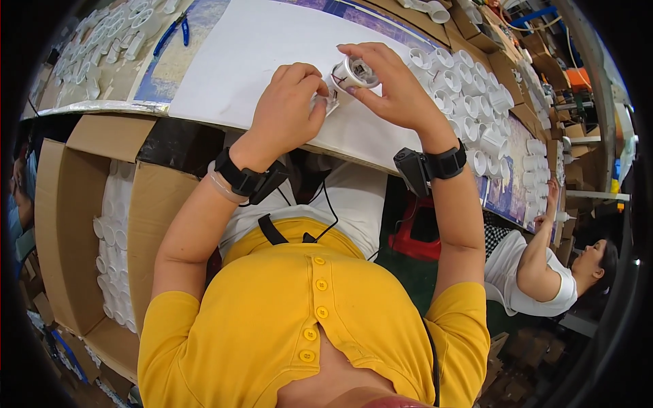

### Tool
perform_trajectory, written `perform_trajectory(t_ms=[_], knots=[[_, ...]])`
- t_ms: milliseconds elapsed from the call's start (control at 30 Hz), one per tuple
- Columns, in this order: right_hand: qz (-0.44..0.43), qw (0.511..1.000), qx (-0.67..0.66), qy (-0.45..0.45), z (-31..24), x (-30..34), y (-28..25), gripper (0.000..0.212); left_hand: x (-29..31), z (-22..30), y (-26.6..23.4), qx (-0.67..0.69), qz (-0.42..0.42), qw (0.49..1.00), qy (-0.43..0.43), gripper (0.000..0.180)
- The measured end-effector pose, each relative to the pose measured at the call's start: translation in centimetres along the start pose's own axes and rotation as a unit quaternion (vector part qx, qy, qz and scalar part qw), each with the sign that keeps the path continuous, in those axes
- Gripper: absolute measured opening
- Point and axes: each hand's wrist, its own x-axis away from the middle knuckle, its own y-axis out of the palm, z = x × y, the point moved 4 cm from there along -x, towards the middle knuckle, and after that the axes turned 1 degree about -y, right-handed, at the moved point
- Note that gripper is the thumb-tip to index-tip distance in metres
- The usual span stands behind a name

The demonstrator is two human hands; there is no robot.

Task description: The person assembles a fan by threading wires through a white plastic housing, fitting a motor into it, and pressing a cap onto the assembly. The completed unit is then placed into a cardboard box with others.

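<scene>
My right hand (394, 85) grips a white cylindrical plastic housing (342, 79), its fingers and thumb wrapped around the sides. The housing is tilted, its round end toward the right showing something clear and dark inside. Dark thin wires seem to come from its left side. Just left of it, my left hand (290, 102) has its fingers curled in a pinch around a small white plastic piece (331, 103), mostly covered by the fingers. Whether that piece is joined to the housing I cannot tell. Both hands are above a white sheet (231, 75) on the table.
Many white plastic cups (469, 102) stand grouped on the right. Blue-handled pliers (173, 34) lie at the upper left near a pile of white parts (112, 41). An open cardboard box (64, 224) holding white parts stands left. A co-worker (537, 272) sits at the right.
</scene>
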Motion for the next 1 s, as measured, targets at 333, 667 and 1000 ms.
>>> perform_trajectory(t_ms=[333,667,1000], knots=[[0.024,0.999,0.027,0.007,-0.1,-0.2,0.1,0.053,0.2,1.1,0.6,-0.054,0.095,0.993,-0.035,0.013],[0.036,0.999,0.011,0.031,0.5,0.1,-0.1,0.051,-0.4,0.1,1.8,-0.033,0.107,0.993,-0.033,0.01],[0.052,0.997,0.039,0.05,1.1,0.2,-0.9,0.049,-1.0,-0.5,1.3,-0.01,0.045,0.995,-0.085,0.01]])
